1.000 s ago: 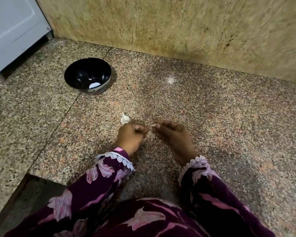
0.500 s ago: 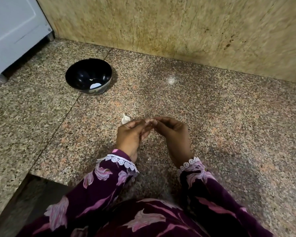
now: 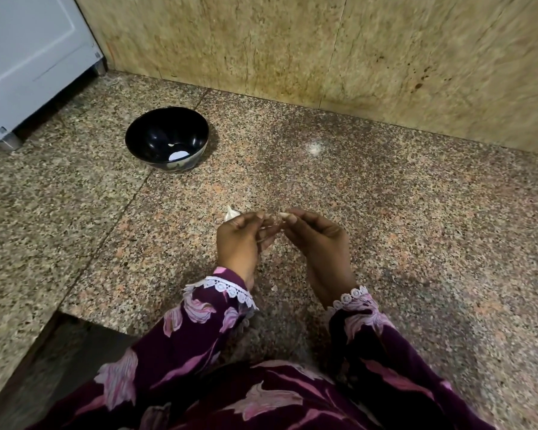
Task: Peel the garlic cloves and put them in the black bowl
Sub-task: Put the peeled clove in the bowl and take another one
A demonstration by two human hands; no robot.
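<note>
Garlic clove (image 3: pixel 282 216), pale and small, pinched between both hands.

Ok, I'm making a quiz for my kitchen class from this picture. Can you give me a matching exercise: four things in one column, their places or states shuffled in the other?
Things:
1. black bowl
2. garlic clove
3. unpeeled garlic clove
4. white appliance

Places or states:
A. lying on the granite floor, just beyond the left hand
B. far left, against the wall
C. pinched between both hands' fingertips
D. standing on the floor, something small and white inside

Pairs: 1-D, 2-C, 3-A, 4-B
</note>
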